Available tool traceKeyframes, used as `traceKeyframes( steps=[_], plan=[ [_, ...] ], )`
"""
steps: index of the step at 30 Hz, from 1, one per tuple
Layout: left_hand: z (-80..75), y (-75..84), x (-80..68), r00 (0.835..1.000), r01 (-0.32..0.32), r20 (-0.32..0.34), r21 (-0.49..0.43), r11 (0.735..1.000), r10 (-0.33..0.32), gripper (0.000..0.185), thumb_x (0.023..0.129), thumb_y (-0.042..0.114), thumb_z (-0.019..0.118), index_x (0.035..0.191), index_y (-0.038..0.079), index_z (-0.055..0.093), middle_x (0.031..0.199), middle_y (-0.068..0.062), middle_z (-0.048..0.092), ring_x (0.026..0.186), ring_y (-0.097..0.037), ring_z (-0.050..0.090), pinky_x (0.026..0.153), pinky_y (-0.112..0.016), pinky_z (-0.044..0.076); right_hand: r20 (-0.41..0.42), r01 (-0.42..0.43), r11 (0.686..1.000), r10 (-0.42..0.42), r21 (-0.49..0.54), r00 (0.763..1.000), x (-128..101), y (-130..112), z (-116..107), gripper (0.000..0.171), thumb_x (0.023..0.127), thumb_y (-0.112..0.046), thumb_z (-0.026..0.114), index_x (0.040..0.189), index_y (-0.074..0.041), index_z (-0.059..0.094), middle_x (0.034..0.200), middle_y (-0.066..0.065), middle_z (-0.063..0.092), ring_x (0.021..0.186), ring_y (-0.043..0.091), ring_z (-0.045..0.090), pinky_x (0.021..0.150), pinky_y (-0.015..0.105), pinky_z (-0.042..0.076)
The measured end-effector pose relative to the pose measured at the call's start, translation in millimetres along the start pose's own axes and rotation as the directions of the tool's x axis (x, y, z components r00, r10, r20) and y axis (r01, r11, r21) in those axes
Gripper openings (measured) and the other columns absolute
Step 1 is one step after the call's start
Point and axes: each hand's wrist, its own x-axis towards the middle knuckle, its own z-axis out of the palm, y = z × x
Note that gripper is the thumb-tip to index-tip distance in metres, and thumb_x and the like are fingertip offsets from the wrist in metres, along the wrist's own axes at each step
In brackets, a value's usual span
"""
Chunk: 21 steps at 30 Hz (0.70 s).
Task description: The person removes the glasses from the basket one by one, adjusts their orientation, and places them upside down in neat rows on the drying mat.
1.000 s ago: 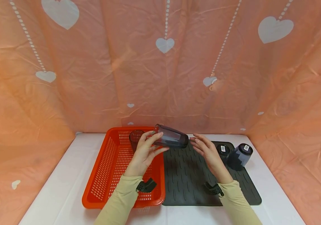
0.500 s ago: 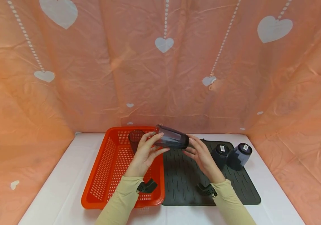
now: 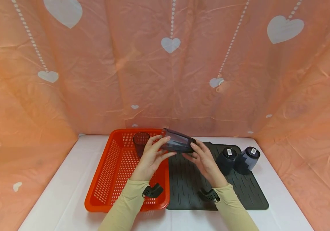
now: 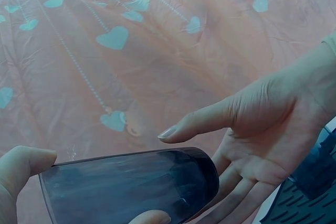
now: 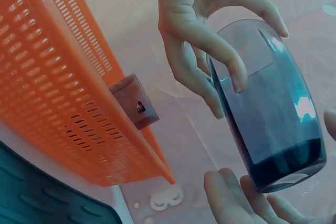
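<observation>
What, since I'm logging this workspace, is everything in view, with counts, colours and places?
Tabletop: 1, white, lower part of the head view
Backdrop: 1, orange-pink with whitish hearts, behind and at both sides
Basket: 1, orange-red, left on the tabletop
Mat: 1, dark grey, right of the basket
Held tumbler: 1, smoky purple-grey, raised, tilted
Basket tumbler: 1, smoky, inside the basket, far right part
Mat tumblers: 2, smoky dark, base up, mat's right side
Labels: 2, white, on those bases
Wrist straps: 2, black, one per wrist
Sleeves: 2, pale yellow-beige, forearms
Left hand: 1, bare, gripping the held tumbler's mouth end
Right hand: 1, bare, fingers at its base end
</observation>
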Motion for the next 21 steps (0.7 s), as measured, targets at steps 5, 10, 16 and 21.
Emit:
traceKeyframes(
  steps=[5,10,16,21],
  plan=[
    [-0.2,-0.4,0.4,1.0,0.004,-0.001,0.007,1.0,-0.004,0.052,0.086,0.016,0.072,0.124,0.007,0.037,0.123,-0.018,0.046,0.091,-0.029,0.054,0.078,-0.051,0.053,0.021,0.014,1.0,-0.014,0.006,1.0,-0.4,1.5,1.7,0.048,0.098,-0.015,0.053,0.14,0.001,0.034,0.118,0.01,0.056,0.097,0.023,0.064,0.096,0.049,0.044],
    [-0.3,-1.7,0.9,1.0,0.012,0.001,0.02,1.0,-0.012,0.058,0.086,0.017,0.074,0.128,0.006,0.036,0.124,-0.019,0.045,0.093,-0.03,0.053,0.079,-0.05,0.053,0.017,0.015,0.999,-0.016,0.029,1.0,-0.8,3.7,3.2,0.047,0.098,-0.013,0.053,0.14,0.0,0.035,0.119,0.01,0.056,0.099,0.023,0.063,0.096,0.049,0.045],
    [1.3,-2.9,0.5,1.0,0.017,0.004,0.016,1.0,-0.017,0.058,0.085,0.015,0.074,0.128,0.005,0.035,0.122,-0.018,0.046,0.093,-0.03,0.053,0.078,-0.05,0.053,0.013,-0.014,0.997,0.013,0.077,1.0,-0.9,5.4,6.2,0.045,0.098,-0.014,0.053,0.139,-0.003,0.038,0.122,0.01,0.056,0.106,0.023,0.062,0.097,0.047,0.044],
    [2.9,-3.9,0.4,1.0,0.013,0.021,0.008,1.0,-0.013,0.061,0.086,0.014,0.072,0.131,0.002,0.032,0.122,-0.018,0.046,0.093,-0.03,0.052,0.078,-0.05,0.053,0.015,-0.034,0.993,0.032,0.109,0.999,-0.9,5.7,7.6,0.046,0.098,-0.016,0.056,0.138,-0.004,0.038,0.12,0.008,0.06,0.109,0.022,0.061,0.098,0.045,0.044]
  ],
)
